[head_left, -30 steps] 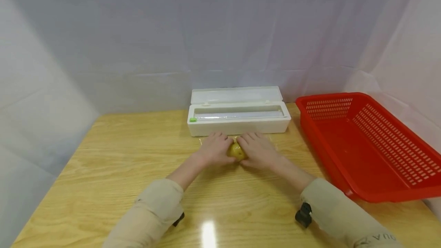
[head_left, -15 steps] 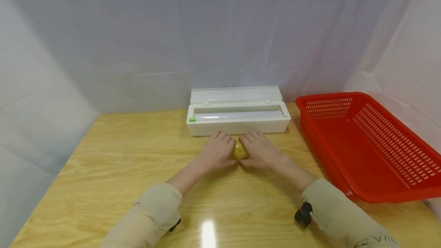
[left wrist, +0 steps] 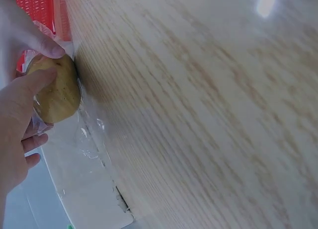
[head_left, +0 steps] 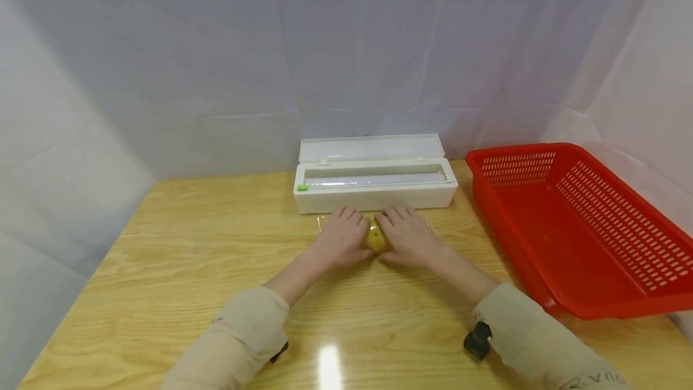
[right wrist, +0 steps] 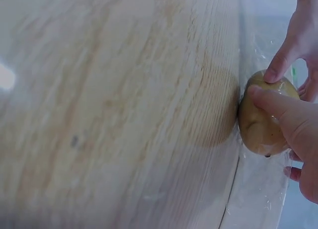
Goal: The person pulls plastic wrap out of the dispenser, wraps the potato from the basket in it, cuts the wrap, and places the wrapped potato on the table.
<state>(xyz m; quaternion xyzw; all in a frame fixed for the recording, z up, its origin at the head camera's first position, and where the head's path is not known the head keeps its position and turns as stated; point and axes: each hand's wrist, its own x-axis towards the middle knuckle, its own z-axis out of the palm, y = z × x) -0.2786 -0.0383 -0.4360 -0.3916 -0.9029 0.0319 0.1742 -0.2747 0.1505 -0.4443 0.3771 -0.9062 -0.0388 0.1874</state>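
A yellow-brown potato (head_left: 376,241) is on the wooden table, just in front of the white box, with clear cling film around it. My left hand (head_left: 343,237) grips its left side, thumb (left wrist: 45,79) against the near face. From the right, my right hand (head_left: 408,237) holds it too, its thumb (right wrist: 268,101) pressed on the potato's skin through the film. Both thumbs nearly meet on the potato (right wrist: 258,127). Loose ends of the cling film (left wrist: 88,142) stick out past the hands on both sides. The far side of the potato is hidden by fingers.
Behind the hands stands a white cling film box (head_left: 373,201) with its lid raised and a roll inside; a green slider (head_left: 302,188) is at its left end. A red plastic basket (head_left: 509,239) occupies the right side of the table (head_left: 206,239). Pale sheets hang behind.
Both hands stay on the potato, with the left hand shifted very slightly right. A film end shows again beyond the left hand, where it was hard to see half a second ago.
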